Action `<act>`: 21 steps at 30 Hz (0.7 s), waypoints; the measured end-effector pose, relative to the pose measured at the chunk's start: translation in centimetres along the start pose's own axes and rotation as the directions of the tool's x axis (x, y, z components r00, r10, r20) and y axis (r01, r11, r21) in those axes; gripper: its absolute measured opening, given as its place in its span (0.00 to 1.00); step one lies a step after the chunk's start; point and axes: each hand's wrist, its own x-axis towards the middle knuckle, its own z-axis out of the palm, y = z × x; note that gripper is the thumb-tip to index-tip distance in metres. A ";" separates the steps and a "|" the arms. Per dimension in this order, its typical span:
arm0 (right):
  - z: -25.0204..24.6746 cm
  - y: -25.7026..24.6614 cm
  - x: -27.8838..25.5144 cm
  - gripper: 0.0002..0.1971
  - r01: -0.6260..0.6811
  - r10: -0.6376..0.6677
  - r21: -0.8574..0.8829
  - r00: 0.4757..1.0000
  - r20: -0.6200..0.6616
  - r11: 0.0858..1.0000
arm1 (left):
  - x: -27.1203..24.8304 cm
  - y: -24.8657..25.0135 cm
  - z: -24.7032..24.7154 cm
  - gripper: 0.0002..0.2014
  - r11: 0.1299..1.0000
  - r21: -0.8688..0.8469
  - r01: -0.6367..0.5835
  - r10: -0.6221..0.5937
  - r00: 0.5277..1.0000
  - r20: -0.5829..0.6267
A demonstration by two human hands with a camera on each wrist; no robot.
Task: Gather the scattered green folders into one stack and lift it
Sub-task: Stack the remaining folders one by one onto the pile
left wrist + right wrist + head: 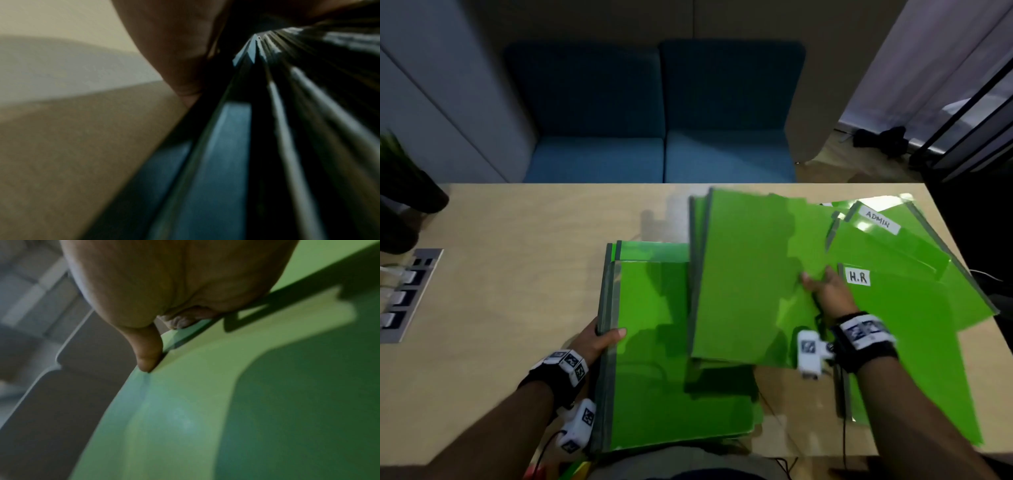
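Observation:
A stack of green folders (671, 359) lies at the near middle of the table. My left hand (599, 341) grips its dark spine edge, thumb on top; the left wrist view shows those spines (287, 113) edge-on. My right hand (825, 287) holds a couple of green folders (750, 274) by their right edge, raised and tilted over the stack's right side. In the right wrist view the thumb (148, 356) pinches the green cover (205, 402). Further right lie a folder labelled H.R (900, 325) and one labelled ADMIN (887, 236), overlapping.
The wooden table (517, 274) has a power socket panel (404, 294) at its left edge and a dark plant pot (400, 205) at the far left. A blue sofa (661, 137) stands beyond the far edge. Cables hang from both wrists.

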 end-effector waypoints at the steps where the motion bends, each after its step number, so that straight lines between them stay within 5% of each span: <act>1: 1.6 1.3 -0.2 0.33 -0.012 0.016 -0.054 0.997 0.075 0.998 | -0.1 0.0 -0.1 0.49 1.000 0.003 0.008 -0.008 1.000 0.005; 4: 5.5 3.5 -1.2 0.12 0.079 0.063 -0.411 0.945 0.321 0.908 | -0.3 0.3 0.1 0.47 0.999 -0.044 0.024 -0.023 1.000 0.021; 7: 6.7 2.0 -1.3 0.32 0.258 0.144 -0.741 0.890 0.432 0.620 | -0.7 0.5 0.2 0.40 0.995 -0.085 0.054 -0.055 0.999 -0.003; 11: 7.9 -1.3 1.2 0.36 0.186 -0.006 -0.610 0.958 0.285 0.770 | -0.9 0.9 -0.3 0.67 0.998 0.063 0.029 -0.030 1.000 0.007; 13: 9.5 -2.2 1.5 0.44 0.224 -0.019 -0.636 0.950 0.313 0.738 | -0.5 0.6 -0.7 0.74 0.989 0.147 0.029 -0.031 0.999 0.015; 17: 11.4 -1.5 1.4 0.51 0.286 0.089 -0.738 0.901 0.424 0.611 | 0.0 0.1 -0.8 0.72 0.983 0.184 0.012 -0.015 1.000 0.015; 21: 11.8 -2.7 1.5 0.40 0.327 -0.087 -0.770 0.938 0.336 0.548 | -0.2 0.9 -0.6 0.68 0.990 0.119 0.071 -0.078 0.996 0.051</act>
